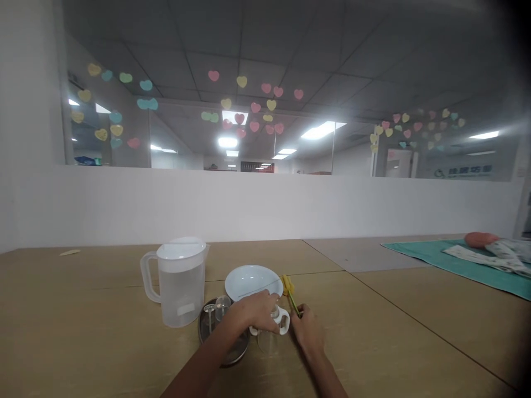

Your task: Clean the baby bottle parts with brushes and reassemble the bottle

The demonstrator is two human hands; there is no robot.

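Observation:
My left hand (260, 310) reaches down from above, its fingers closed around the top of a clear bottle (269, 344) with white side handles (284, 321). Just to the right, my right hand (309, 330) pinches the green stem of a brush with a yellow head (288, 285); the head points away from me. Under my left forearm, partly hidden, is a round metal tray (201, 330) that holds a clear dome-shaped cap (223, 305) and a small clear stemmed piece (209, 314). Behind my hands stands a white bowl (253, 273).
A translucent pitcher (181, 293) with liquid and a lid stands left of the tray. Far right, a green cloth (435, 264) bears patterned fabric (481, 258) and an orange-red object (480, 239). A pale flat piece (69, 252) lies far left. A white wall (249, 204) borders the table's back.

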